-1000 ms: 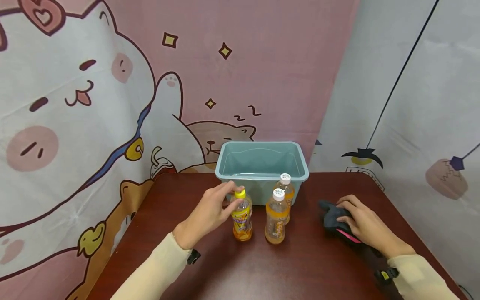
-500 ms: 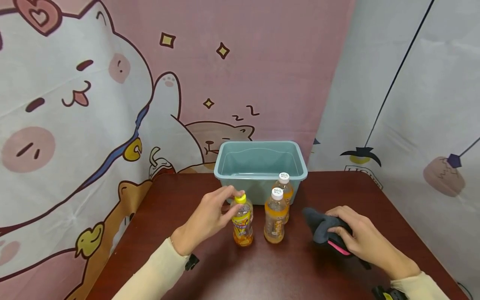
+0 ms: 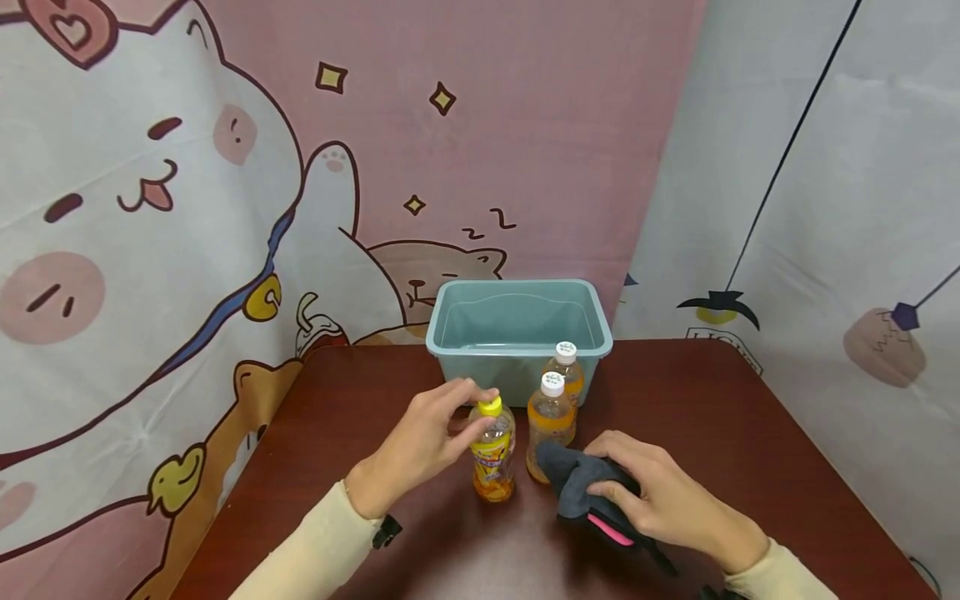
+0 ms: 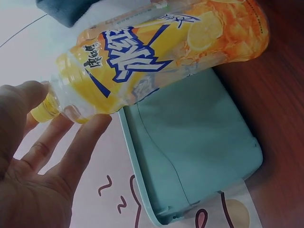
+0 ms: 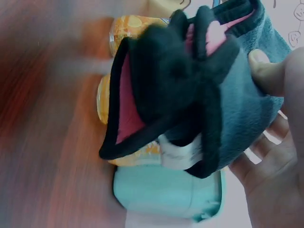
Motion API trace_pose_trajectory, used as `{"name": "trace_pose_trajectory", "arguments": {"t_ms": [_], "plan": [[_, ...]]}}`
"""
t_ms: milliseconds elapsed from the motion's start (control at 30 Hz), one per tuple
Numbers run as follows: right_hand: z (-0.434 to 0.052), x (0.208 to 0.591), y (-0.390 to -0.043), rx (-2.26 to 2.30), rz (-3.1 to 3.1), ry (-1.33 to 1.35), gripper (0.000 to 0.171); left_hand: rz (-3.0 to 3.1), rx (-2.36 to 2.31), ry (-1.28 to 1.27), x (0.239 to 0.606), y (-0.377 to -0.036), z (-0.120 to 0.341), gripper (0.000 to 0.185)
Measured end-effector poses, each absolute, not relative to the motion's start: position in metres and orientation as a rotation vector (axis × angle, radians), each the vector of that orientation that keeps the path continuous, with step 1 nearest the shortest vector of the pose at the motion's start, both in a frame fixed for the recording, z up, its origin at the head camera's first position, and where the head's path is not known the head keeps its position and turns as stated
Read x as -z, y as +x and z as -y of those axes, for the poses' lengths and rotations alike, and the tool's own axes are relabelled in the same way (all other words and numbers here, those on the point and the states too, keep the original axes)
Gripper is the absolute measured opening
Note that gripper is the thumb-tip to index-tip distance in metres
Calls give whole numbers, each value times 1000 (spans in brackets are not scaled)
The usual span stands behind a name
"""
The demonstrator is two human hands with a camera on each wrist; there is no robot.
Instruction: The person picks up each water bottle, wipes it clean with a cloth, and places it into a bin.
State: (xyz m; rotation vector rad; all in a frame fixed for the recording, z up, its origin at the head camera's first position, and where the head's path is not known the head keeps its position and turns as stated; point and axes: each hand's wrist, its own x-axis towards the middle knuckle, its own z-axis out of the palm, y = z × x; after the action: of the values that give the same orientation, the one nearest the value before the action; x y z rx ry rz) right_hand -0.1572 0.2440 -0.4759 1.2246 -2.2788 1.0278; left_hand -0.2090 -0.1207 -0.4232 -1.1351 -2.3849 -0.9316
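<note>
- Since a second ago the right hand (image 3: 660, 504) has slid its dark grey cloth (image 3: 581, 492) leftward across the table (image 3: 720, 417), from well right of the bottles to touching the nearer white-capped bottle (image 3: 551, 421); the left hand (image 3: 423, 446) has scarcely shifted.
- The yellow-capped bottle (image 3: 492, 450) stands upright mid-table, just before the teal tub (image 3: 517, 329), left fingers pinching its neck under the cap.
- It looks light, only part full, with thin, springy plastic, likely slick; the ribbed neck or waist seems the surest hold.
- The cloth, gripped with fingers curled over it, is soft fleece with pink lining.
- The label shows blue Chinese characters on yellow with lemon slices; I cannot read the brand with any certainty.
- A second white-capped bottle (image 3: 566, 371) stands against the tub.
</note>
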Motion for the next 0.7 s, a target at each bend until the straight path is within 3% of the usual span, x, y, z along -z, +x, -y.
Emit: {"name": "trace_pose_trajectory", "arguments": {"t_ms": [367,700], "plan": [[-240,476,-165,-1095,2469,1201,37,2380,967,-1199,426,-202,115,24],[-234,471,-161,-1234,2369,1053,45,2347,1005,-1264,428,-205,113,29]]}}
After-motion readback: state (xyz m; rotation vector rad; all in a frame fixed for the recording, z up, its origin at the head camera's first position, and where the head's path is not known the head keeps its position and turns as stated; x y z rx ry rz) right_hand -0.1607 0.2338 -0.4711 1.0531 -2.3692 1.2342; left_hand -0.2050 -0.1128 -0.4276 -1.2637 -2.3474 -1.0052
